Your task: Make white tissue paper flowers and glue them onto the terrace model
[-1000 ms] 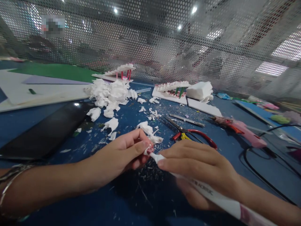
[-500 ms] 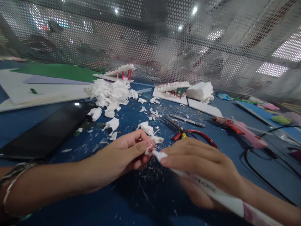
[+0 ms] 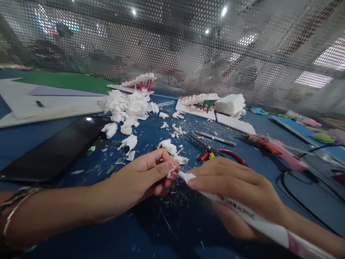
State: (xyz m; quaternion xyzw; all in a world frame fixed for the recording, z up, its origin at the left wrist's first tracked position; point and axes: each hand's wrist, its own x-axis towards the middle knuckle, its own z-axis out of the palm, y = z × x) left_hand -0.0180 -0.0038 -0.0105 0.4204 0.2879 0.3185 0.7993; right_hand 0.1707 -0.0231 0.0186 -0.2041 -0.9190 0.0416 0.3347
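My left hand (image 3: 147,174) is closed, pinching a small white scrap (image 3: 172,173) with dark red marks between thumb and fingertips. It looks like a bit of crumpled paper. My right hand (image 3: 237,190) is wrapped round a white acrylic marker (image 3: 242,210) with a dark red band towards its back end. The marker's tip meets the scrap or sits just at its right edge. Beyond my hands lie torn white paper pieces (image 3: 169,146) and red-handled scissors (image 3: 208,149). Part of the scissors is hidden behind my right hand.
A black phone-like slab (image 3: 54,151) lies at left, below a heap of torn paper (image 3: 129,104). Two small stair models (image 3: 201,99) stand at the back before a perforated metal screen (image 3: 151,46). A pink glue gun (image 3: 283,153) with a black cable lies at right, near a metal-handled knife (image 3: 215,138).
The marker's tip has drawn slightly back to the right, and my right hand has shifted a little right and down. The scrap shows more red. My left hand keeps its pinch.
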